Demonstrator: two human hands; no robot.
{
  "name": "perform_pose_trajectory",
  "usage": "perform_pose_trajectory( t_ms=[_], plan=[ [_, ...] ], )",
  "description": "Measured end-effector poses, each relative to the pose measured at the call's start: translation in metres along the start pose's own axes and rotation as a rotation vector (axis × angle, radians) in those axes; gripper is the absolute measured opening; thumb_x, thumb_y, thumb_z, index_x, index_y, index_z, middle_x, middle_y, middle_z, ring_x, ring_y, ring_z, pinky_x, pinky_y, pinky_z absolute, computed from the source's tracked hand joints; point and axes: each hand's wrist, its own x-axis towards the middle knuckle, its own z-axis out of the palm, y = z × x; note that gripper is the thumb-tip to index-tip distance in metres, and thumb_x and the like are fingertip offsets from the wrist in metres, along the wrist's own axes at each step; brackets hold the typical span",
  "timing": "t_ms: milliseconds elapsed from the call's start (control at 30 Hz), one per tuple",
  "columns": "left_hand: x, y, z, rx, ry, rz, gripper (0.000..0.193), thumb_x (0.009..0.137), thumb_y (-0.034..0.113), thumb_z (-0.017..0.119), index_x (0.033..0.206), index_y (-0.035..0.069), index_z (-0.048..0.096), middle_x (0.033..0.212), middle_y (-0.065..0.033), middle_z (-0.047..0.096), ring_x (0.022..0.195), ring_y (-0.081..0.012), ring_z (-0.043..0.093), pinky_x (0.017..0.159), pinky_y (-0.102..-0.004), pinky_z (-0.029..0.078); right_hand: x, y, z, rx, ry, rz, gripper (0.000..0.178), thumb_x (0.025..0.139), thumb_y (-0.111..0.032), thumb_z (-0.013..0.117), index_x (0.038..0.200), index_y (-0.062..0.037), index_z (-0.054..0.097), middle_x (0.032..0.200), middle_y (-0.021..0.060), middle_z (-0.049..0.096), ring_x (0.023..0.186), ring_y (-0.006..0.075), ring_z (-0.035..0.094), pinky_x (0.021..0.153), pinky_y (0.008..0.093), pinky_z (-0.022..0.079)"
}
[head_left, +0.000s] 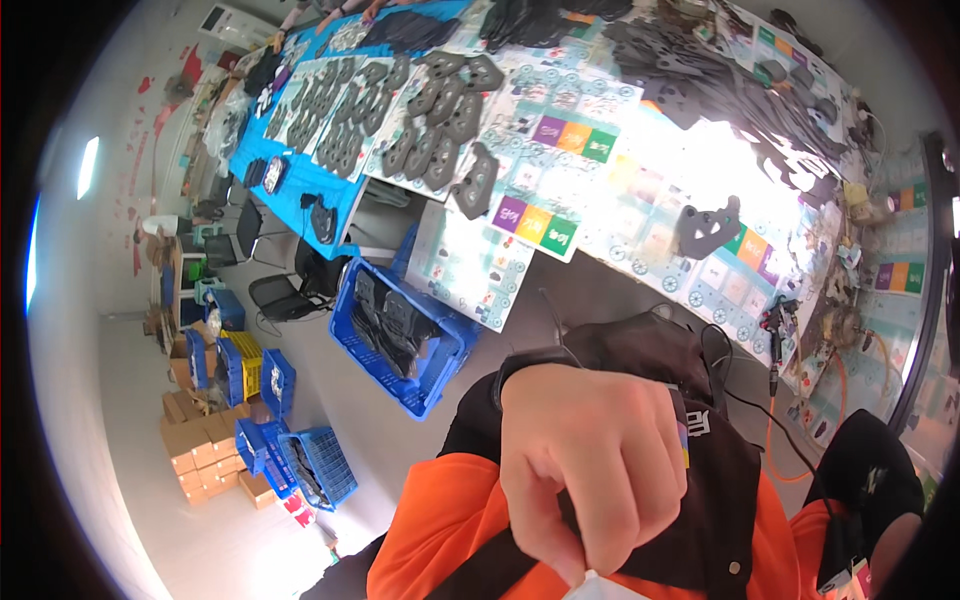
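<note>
Workshop floor and long table (560, 270), seen from my head camera: the table, laid with patterned paper sheets, runs from 10 to 3 o'clock and carries rows of dark grey cut pieces (430, 120). At 8 o'clock a blue crate (400, 335) holds more dark parts.

At 6 o'clock one hand (590, 460), which side I cannot tell, is curled close to the lens, fingers pinching a white item (600, 587) at the lower edge. The other hand is out of view.

I judge the step to be handling near the orange garment (450, 520); next calls for a steady pinch.
</note>
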Motion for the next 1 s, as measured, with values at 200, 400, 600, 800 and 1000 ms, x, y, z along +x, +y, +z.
perform_pose_trajectory(
  t_ms=[200, 400, 600, 800, 1000],
  plan=[
    [-0.04, -0.087, -0.096, 0.363, 0.311, -0.673, 0.013, 0.098, 0.018, 0.068, 0.093, 0.007, 0.072, 0.081, -0.0055, 0.07, 0.066, -0.0168, 0.068, 0.058, -0.0252, 0.051, -0.043, -0.069, -0.064, -0.776, 0.202, -0.104, 0.014, 0.098, -0.01, 0.06, 0.107, -0.0009, 0.066, 0.108, 0.0087, 0.068, 0.091, 0.0212, 0.068, 0.075, 0.0344, 0.056],
    [-0.236, -0.256, -0.227, 0.68, 1.159, -1.492, 0.045, 0.095, 0.037, 0.074, 0.115, -0.002, 0.062, 0.094, -0.0097, 0.072, 0.082, -0.0131, 0.069, 0.065, -0.0265, 0.053, 0.023, 0.123, -0.133, -1.429, 0.616, 0.568, 0.028, 0.09, -0.007, 0.067, 0.116, 0.0013, 0.063, 0.116, 0.0107, 0.067, 0.097, 0.0191, 0.065, 0.082, 0.0327, 0.054],
    [-0.345, -0.361, -0.259, 1.286, 1.263, -1.559, 0.068, 0.083, 0.05, 0.082, 0.109, -0.008, 0.061, 0.093, -0.0201, 0.073, 0.076, -0.0277, 0.073, 0.071, -0.0394, 0.056, -0.185, 0.269, -0.272, -1.576, 0.17, 1.119, 0.062, 0.081, -0.018, 0.081, 0.133, 0.0005, 0.051, 0.133, 0.0195, 0.051, 0.125, 0.0407, 0.049, 0.106, 0.0471, 0.044],
    [-0.327, -0.38, -0.265, 0.67, 1.312, -1.389, 0.036, 0.097, 0.034, 0.072, 0.103, 0.0, 0.062, 0.078, -0.0126, 0.071, 0.058, -0.0204, 0.068, 0.052, -0.0317, 0.048, -0.211, 0.291, -0.288, -1.719, 0.174, 1.387, 0.076, 0.071, -0.015, 0.089, 0.132, 0.0011, 0.047, 0.134, 0.0214, 0.049, 0.125, 0.0462, 0.048, 0.106, 0.0496, 0.044],
    [-0.266, -0.378, -0.221, 0.18, 1.28, -1.196, 0.02, 0.105, 0.024, 0.063, 0.1, 0.005, 0.062, 0.08, -0.0069, 0.069, 0.054, -0.0111, 0.066, 0.043, -0.0207, 0.038, -0.234, 0.292, -0.29, -1.791, 0.114, 1.244, 0.065, 0.072, -0.004, 0.078, 0.13, 0.0013, 0.049, 0.13, 0.0227, 0.052, 0.121, 0.0443, 0.052, 0.102, 0.0487, 0.047]
  ],
)
